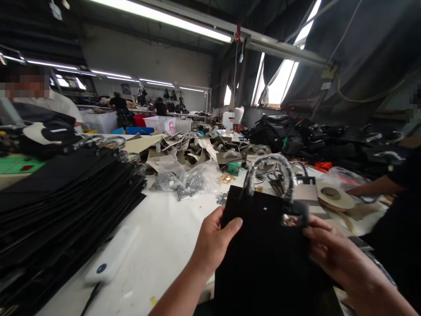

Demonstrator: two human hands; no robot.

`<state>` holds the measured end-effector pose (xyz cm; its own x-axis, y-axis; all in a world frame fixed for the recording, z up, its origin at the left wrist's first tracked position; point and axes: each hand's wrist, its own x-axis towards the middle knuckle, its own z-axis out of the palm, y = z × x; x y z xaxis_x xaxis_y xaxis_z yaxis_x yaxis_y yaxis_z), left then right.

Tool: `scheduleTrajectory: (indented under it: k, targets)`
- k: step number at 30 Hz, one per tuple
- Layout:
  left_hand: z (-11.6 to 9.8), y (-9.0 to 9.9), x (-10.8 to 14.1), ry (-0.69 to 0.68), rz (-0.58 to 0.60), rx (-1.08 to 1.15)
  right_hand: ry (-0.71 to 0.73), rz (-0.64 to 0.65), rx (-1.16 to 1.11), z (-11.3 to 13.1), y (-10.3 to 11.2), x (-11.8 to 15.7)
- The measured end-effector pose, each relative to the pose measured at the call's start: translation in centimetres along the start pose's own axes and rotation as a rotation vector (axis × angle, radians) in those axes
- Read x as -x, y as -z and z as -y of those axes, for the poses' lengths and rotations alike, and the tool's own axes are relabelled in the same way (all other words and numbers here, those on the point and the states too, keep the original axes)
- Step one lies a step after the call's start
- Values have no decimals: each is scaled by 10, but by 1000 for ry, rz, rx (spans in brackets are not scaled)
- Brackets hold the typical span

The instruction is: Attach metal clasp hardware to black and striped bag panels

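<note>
A black handbag panel with a plastic-wrapped handle is held up in front of me. My left hand grips its left edge, thumb on the face and fingers behind. At the upper right edge my right hand has its fingers closed on the panel, close to a dark tab with a shiny plastic-covered metal piece. A small light dot, perhaps a hole or stud, shows near the panel's top. The panel's lower part runs out of view.
A tall stack of black panels covers the left of the white table, beside a white power strip. Clear bags of small parts, gold hardware and a tape roll lie beyond. Co-workers stand left and right.
</note>
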<state>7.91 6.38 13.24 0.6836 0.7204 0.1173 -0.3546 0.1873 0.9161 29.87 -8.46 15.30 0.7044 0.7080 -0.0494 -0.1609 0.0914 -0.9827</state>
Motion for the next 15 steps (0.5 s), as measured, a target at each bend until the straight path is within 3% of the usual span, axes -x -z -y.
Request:
scheduleTrajectory:
  k: [4, 6, 10, 15]
  targets:
    - [29, 37, -21, 47, -184, 5, -84, 35, -121, -37, -25, -41]
    - [50, 61, -33, 29, -291, -88, -58, 36, -138, -63, -40, -44]
    - [84, 101, -49, 16, -482, -306, -117, 214, -115, -111, -84, -36]
    - [106, 137, -55, 86, -477, -547, -140, 314, 56, -153, -141, -49]
